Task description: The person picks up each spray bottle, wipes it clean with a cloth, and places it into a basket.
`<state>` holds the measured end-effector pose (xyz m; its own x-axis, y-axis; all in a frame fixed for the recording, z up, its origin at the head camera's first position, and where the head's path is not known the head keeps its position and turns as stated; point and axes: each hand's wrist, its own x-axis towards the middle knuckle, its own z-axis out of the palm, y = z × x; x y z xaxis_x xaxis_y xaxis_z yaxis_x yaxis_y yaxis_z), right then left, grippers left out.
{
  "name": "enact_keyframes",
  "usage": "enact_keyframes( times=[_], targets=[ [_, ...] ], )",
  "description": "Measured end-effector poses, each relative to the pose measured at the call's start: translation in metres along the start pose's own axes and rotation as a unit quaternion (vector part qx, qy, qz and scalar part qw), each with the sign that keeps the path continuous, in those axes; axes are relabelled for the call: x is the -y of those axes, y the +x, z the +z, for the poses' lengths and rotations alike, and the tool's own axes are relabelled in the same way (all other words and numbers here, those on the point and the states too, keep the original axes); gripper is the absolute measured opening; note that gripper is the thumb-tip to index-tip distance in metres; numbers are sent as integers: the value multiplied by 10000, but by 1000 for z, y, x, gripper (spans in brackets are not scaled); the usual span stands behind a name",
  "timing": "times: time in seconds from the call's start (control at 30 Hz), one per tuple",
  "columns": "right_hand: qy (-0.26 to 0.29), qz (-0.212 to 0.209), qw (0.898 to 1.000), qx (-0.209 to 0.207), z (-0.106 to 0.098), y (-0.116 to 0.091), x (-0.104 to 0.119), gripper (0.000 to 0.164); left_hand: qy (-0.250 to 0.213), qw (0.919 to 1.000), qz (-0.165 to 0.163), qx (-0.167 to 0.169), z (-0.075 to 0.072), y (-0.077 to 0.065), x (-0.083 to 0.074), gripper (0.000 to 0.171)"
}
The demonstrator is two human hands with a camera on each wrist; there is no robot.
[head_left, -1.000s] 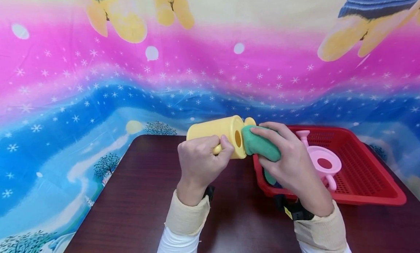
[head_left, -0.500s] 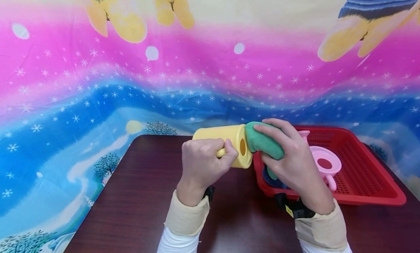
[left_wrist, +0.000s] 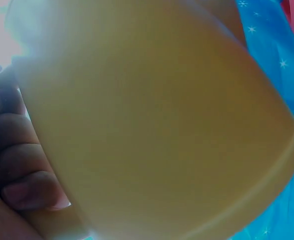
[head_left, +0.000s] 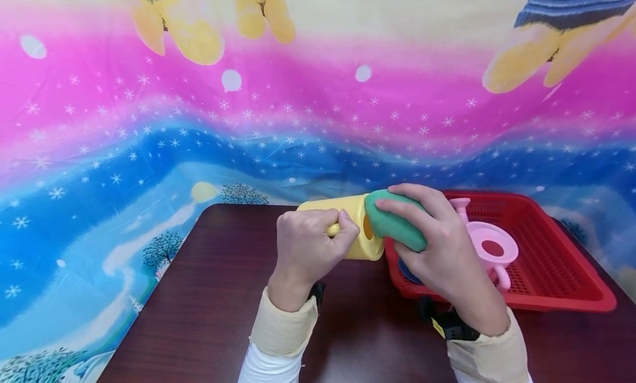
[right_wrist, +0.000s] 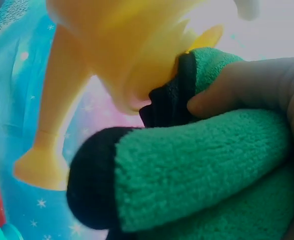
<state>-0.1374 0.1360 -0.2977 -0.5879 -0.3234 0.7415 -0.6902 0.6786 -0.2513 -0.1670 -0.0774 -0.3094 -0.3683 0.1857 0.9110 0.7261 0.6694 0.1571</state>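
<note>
My left hand [head_left: 310, 242] grips the handle of a yellow toy watering can [head_left: 335, 203], held up above the table with its open end toward the right. In the left wrist view, the curled fingers [left_wrist: 24, 155] lie beside the large body of the can [left_wrist: 156, 120]. My right hand [head_left: 442, 250] holds a bunched green cloth [head_left: 395, 220] against the can's open end, partly covering its hole. Black edging shows on the folded cloth [right_wrist: 201, 165] in the right wrist view, where the yellow spout [right_wrist: 62, 100] hangs down at the left.
A red plastic basket [head_left: 571, 304] stands on the dark wooden table [head_left: 208, 294] at the right. Inside it lie a pink toy watering can [head_left: 509, 248] and a blue item [head_left: 409, 270], mostly hidden. A printed snow-scene curtain [head_left: 298, 107] hangs behind the table.
The yellow watering can has shifted slightly right and turned a little, its open end lower. The green cloth has moved up over the end, then back left across part of the hole.
</note>
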Motion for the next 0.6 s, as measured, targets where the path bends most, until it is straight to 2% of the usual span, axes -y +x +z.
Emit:
enact_keyframes(
  times=[0.27,0.6],
  targets=[
    [289,-474,9983,173,-5,-2,9,85,56,10000,-50,62,2,0,1,41],
    [225,-670,9962,516,-9,-4,14,85,230,9990,-381,97,2,-2,1,43]
  ],
)
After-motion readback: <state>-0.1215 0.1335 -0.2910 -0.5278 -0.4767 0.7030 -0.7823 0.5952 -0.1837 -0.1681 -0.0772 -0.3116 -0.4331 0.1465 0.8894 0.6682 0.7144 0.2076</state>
